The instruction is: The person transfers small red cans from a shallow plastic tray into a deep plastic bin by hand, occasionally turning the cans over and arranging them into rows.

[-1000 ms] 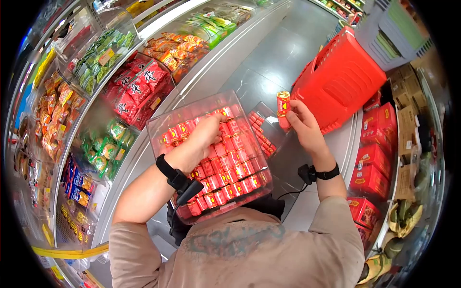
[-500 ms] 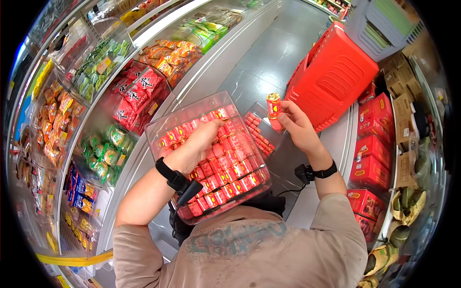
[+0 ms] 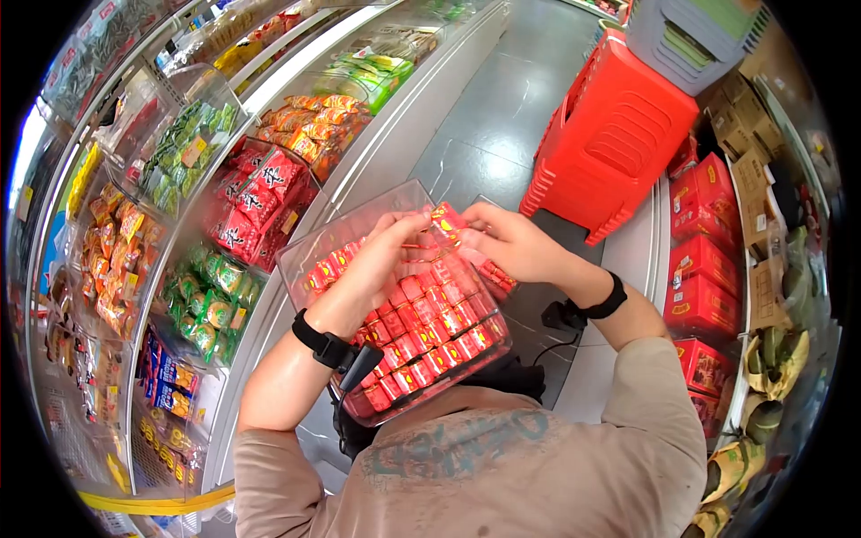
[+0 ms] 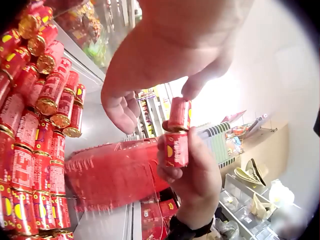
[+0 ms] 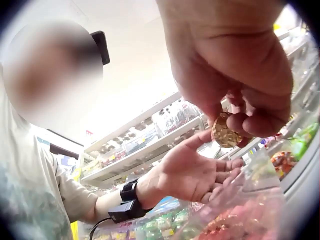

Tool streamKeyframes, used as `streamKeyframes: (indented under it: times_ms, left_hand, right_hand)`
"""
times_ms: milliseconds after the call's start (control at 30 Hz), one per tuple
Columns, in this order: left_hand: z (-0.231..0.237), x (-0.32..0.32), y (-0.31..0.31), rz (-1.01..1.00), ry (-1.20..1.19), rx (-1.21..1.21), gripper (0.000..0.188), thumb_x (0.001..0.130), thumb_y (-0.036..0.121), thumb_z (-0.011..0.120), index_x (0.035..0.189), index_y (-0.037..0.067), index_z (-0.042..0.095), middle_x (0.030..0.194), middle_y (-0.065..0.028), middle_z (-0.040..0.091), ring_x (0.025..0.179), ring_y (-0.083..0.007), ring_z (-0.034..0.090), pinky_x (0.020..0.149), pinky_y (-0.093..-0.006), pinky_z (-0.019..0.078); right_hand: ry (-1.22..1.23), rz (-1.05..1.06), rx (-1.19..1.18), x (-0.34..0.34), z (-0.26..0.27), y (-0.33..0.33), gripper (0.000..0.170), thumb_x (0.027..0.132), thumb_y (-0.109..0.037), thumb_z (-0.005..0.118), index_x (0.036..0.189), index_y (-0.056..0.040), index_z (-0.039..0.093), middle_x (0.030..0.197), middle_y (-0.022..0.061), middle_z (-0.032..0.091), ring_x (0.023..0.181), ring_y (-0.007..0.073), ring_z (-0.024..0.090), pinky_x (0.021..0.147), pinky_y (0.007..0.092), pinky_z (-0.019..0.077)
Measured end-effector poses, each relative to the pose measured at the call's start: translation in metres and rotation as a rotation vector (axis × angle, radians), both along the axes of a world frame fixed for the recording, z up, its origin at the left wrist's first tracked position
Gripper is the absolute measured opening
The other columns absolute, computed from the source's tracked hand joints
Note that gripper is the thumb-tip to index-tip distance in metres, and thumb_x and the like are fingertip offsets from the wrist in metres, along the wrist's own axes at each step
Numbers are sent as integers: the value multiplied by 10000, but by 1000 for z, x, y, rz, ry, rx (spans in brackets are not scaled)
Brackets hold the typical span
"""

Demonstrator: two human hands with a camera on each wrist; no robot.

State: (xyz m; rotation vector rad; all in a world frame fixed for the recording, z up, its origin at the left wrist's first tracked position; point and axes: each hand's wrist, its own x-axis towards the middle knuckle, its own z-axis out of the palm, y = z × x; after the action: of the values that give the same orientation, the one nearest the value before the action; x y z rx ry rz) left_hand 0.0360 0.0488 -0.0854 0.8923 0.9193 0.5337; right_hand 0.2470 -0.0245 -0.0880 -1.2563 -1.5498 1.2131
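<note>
Above a clear plastic bin (image 3: 336,222) packed with rows of red-wrapped rolls (image 3: 414,348), both hands meet near its far edge. My right hand (image 3: 516,244) pinches two red rolls (image 4: 176,149) stacked end to end, their gold foil end (image 5: 225,132) showing in the right wrist view. With palm up and fingers loosely extended, my left hand (image 5: 192,172) is beside them. Its thumb tip reaches the upper roll (image 4: 179,112) in the left wrist view. A smaller clear box with more rolls (image 3: 495,276) lies beyond the bin, partly hidden by my right hand.
A tall red basket stack (image 3: 619,125) stands ahead on the right, with a grey crate (image 3: 695,40) above it. Shelves of red snack packs (image 3: 260,193) and green packs (image 3: 215,309) run along the left. Red boxes (image 3: 704,287) line the right side.
My right hand has brought the two rolls left, from beside the red baskets to over the bin. My left hand has lifted from the rolls in the bin and turned palm up.
</note>
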Motion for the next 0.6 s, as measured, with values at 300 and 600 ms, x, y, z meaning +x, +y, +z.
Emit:
streamKeyframes:
  times_ms: [300,600]
  left_hand:
    - [-6,-3,5,20,-57,57,235,985,303,568,1006,70,592,879,-25,608,777,-135,601,666,-286,529]
    - [-31,-3,9,-29,613,200,289,927,259,638,910,-30,631,767,-72,610,611,-146,608,489,-269,526]
  right_hand:
    - [-140,-21,8,-26,1,21,209,980,-128,576,1134,11,547,938,108,672,898,122,626,787,298,506]
    - [-51,45,8,-13,-19,25,209,984,-146,588,1119,-2,520,908,27,598,859,71,547,776,256,471]
